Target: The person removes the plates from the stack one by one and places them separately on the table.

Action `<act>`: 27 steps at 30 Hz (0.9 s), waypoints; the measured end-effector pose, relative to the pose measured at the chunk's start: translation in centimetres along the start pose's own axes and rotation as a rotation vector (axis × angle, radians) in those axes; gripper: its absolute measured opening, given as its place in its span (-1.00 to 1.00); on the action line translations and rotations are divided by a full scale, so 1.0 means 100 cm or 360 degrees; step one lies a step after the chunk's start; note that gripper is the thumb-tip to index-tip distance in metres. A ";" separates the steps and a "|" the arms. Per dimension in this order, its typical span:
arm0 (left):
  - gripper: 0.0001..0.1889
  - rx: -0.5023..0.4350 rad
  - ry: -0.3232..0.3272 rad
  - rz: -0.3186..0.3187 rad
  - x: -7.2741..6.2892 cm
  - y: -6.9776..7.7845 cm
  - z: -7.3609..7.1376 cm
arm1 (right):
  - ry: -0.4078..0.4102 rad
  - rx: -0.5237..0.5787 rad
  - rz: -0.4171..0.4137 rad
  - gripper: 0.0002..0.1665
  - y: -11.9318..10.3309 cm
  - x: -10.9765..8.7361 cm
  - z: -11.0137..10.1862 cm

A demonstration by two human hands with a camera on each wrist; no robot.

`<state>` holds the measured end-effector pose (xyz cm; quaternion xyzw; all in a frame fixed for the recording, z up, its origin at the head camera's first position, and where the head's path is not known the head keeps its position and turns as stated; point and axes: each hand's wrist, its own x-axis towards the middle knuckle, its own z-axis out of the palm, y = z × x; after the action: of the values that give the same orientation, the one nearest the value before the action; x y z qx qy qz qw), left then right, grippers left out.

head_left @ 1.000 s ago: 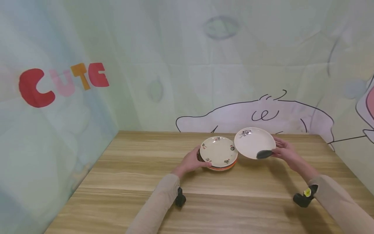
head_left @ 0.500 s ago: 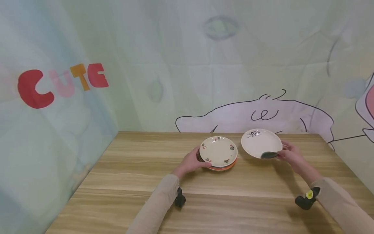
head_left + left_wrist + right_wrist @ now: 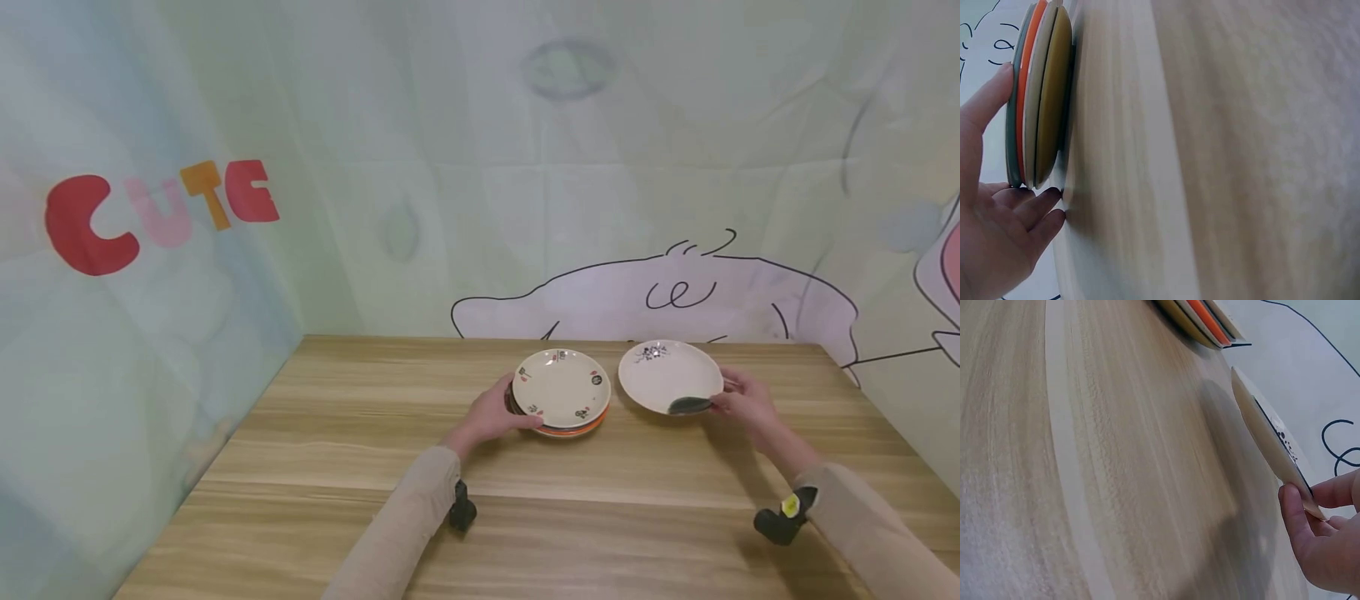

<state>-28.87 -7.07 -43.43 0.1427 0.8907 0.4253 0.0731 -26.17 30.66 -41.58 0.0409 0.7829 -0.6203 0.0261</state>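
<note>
A stack of plates [image 3: 561, 388] stands toward the back of the table, its cream top plate printed with small motifs round the rim. My left hand [image 3: 491, 414] holds the stack's left side, thumb at the top rim and fingers round the edge. Orange, cream and brown edges of the stack [image 3: 1032, 100] show in the left wrist view. My right hand [image 3: 748, 407] pinches the right edge of a white plate [image 3: 667, 375] with a dark branch print and a dark green patch. In the right wrist view this plate [image 3: 1266, 428] is tilted above the table, over its shadow.
The wood-grain table [image 3: 420, 517] ends at a printed cloth backdrop [image 3: 420, 208] behind and at the sides. A black wrist device [image 3: 462, 508] hangs under the left sleeve, and another device [image 3: 783, 518] under the right one.
My right hand has carried the white plate rightward from beside the stack, then lowered it toward the table. My left hand has stayed on the stack.
</note>
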 end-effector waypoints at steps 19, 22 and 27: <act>-0.02 -0.0007 -0.0007 0.0011 0.000 -0.002 0.000 | -0.0042 0.0064 0.0069 -0.24 0.011 0.000 0.009; -0.02 -0.0007 -0.0009 0.0008 0.001 -0.002 0.000 | -0.0054 0.0079 0.0083 -0.23 0.012 0.001 0.009; -0.02 -0.0008 -0.0005 0.0004 0.001 -0.002 0.000 | -0.0047 0.0061 0.0065 -0.22 0.015 0.004 0.008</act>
<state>-28.98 -7.15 -43.60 0.1444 0.8894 0.4273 0.0743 -26.40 30.24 -43.28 0.0482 0.7693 -0.6351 0.0495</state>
